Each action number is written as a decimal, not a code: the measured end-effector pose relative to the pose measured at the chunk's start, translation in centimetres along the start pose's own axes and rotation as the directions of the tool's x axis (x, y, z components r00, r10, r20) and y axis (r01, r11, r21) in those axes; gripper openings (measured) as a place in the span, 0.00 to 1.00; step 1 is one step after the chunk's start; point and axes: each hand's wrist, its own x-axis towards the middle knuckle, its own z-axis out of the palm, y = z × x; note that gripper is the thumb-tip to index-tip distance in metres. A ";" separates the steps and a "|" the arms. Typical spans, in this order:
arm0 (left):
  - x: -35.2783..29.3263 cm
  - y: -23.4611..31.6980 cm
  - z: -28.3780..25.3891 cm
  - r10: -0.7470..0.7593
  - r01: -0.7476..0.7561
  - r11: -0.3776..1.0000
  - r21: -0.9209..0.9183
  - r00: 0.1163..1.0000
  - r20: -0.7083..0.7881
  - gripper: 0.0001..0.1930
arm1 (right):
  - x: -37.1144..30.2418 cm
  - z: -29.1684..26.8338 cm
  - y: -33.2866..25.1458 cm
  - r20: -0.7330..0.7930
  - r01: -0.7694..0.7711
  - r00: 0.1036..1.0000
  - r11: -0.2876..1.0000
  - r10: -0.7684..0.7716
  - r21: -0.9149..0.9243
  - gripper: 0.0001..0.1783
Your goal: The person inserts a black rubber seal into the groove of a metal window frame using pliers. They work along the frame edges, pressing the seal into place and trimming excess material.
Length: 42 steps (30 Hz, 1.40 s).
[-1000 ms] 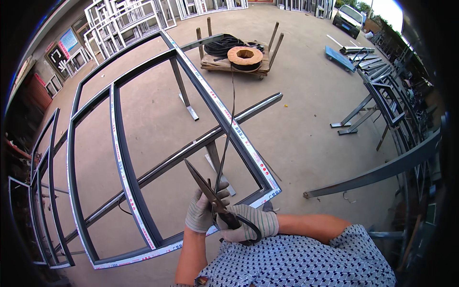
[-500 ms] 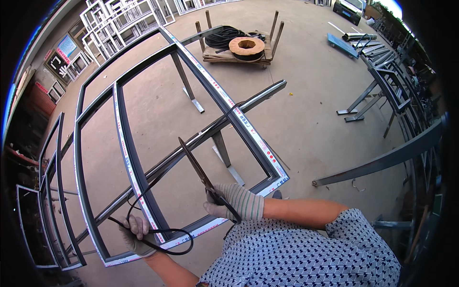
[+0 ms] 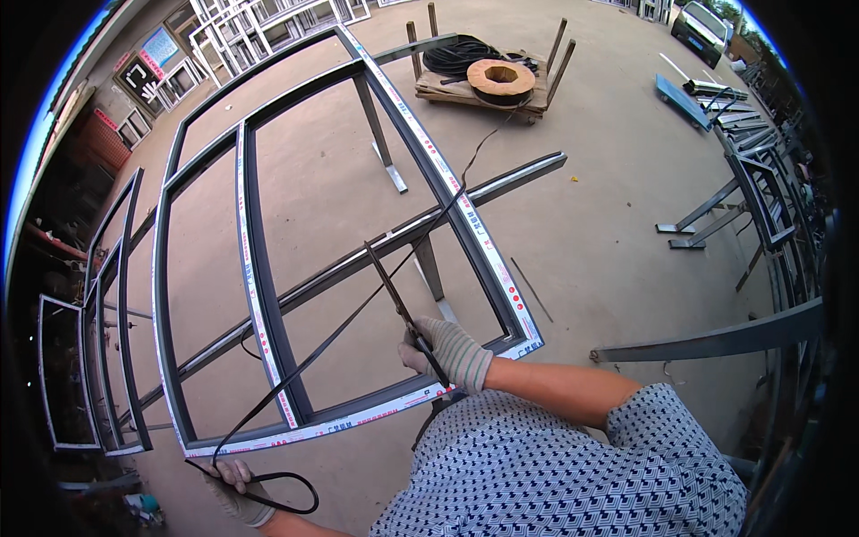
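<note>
My left hand point(image 3: 240, 494), in a pale work glove, is closed around a long black rubber strip point(image 3: 309, 361) just below the frame's lower left edge. A loop of the strip hangs beside that hand. From there it slants up across the large window frame point(image 3: 358, 419) towards the cart. My right hand point(image 3: 456, 355), gloved with striped knit, grips a pair of long dark scissors point(image 3: 388, 282) above the frame's lower right part. The blades point up and away, look nearly closed and are near the strip in the picture; whether they touch it I cannot tell.
Steel stands with a long crossbar point(image 3: 519, 177) support the frame. Beyond it, a wooden cart point(image 3: 438, 92) carries a spool point(image 3: 501, 80) and coiled black strip point(image 3: 461, 58). More frames point(image 3: 116, 349) stand at left. A metal beam point(image 3: 716, 333) juts in from the right.
My left hand has drawn the strip down and towards me, and the strip is now straighter across the frame. My right hand keeps the scissors; the view has shifted somewhat.
</note>
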 end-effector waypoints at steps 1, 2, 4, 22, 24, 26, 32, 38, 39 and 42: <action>-2.0 -1.2 2.9 -0.020 0.025 0.996 0.085 0.998 -0.054 0.11 | -0.5 -2.2 2.6 0.036 -0.006 0.999 0.996 0.003 0.089 0.13; -3.7 -2.8 6.5 -0.039 0.056 0.986 0.159 0.994 -0.107 0.11 | -0.7 -4.4 5.3 0.065 -0.017 0.998 0.985 0.006 0.169 0.13; -6.8 -6.5 13.2 -0.026 0.095 0.865 0.493 0.989 -0.145 0.11 | -2.5 -9.3 9.0 0.080 -0.022 0.997 0.979 0.006 0.204 0.12; -10.6 -28.2 26.5 -0.522 0.284 0.231 0.931 0.843 -0.128 0.07 | -9.4 -30.9 22.6 -0.148 -0.143 0.979 0.990 0.138 -0.022 0.07; -11.3 -29.8 26.8 -0.497 0.241 0.295 0.925 0.865 -0.067 0.07 | -9.7 -31.6 23.0 -0.158 -0.148 0.975 0.987 0.155 0.055 0.07; -11.2 -30.5 28.3 -0.542 0.191 0.249 0.949 0.840 -0.027 0.05 | -10.0 -32.5 24.3 -0.186 -0.136 0.971 0.987 0.149 0.083 0.06; -12.1 -35.8 34.0 -0.716 0.273 0.287 0.918 0.698 0.016 0.10 | -10.6 -34.6 25.4 -0.294 -0.186 0.928 0.967 0.230 0.172 0.10; -12.6 -41.9 38.2 -0.710 0.387 0.434 0.814 0.703 0.045 0.15 | -9.9 -33.7 24.6 -0.279 -0.248 0.909 0.940 0.310 0.235 0.11; -12.8 -42.7 38.1 -0.685 0.340 0.428 0.838 0.727 0.055 0.15 | -10.0 -33.8 25.5 -0.247 -0.260 0.921 0.947 0.302 0.190 0.10; -12.3 -44.6 38.5 -0.629 0.276 0.412 0.869 0.775 0.052 0.16 | -10.1 -32.8 24.9 -0.325 -0.141 0.923 0.966 0.207 0.215 0.15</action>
